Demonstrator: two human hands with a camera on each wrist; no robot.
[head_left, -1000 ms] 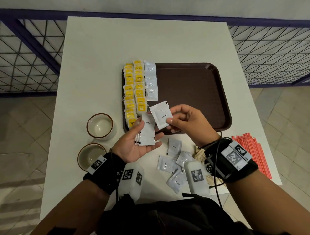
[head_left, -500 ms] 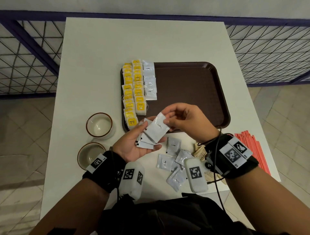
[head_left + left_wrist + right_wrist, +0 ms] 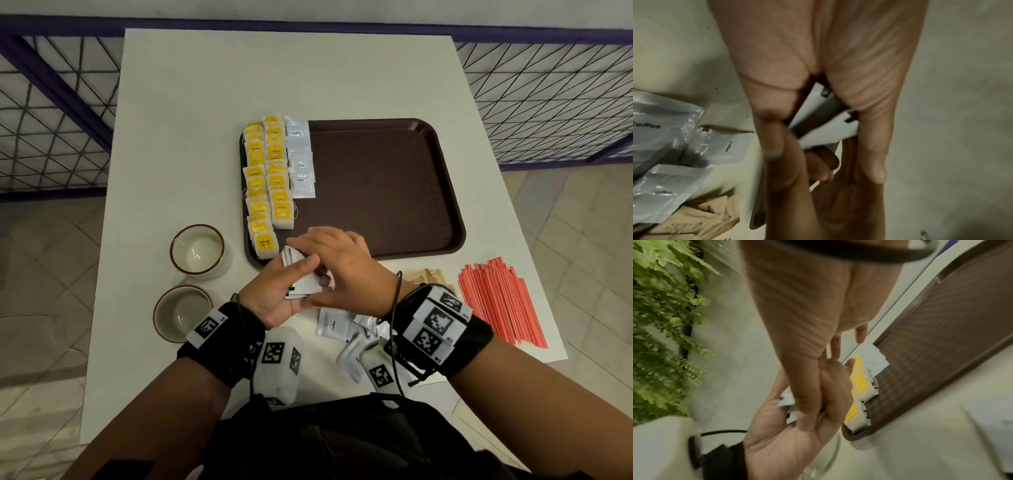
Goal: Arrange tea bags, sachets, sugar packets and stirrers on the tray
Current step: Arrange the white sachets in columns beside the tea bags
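My left hand (image 3: 274, 291) holds a small stack of white coffee sachets (image 3: 305, 282) at the tray's near left corner, thumb on top. My right hand (image 3: 342, 263) arches over the same stack, thumb along its near edge and fingers over its far edge. The left wrist view shows the stack (image 3: 818, 120) wedged between both hands. On the brown tray (image 3: 376, 192), two columns of yellow tea bags (image 3: 267, 178) fill the left side, with a column of white sachets (image 3: 300, 161) beside them. Loose sachets (image 3: 334, 323), brown sugar packets (image 3: 424, 275) and red stirrers (image 3: 496, 301) lie on the table.
Two bowls (image 3: 197, 248) (image 3: 181, 311) stand left of the tray near my left wrist. The tray's middle and right part are bare. A metal railing runs behind the white table (image 3: 205, 102), and the table's edge is close behind the stirrers.
My right hand laid the single sachet it was pinching onto the stack in my left palm and closed over it. Both hands stayed in front of the tray.
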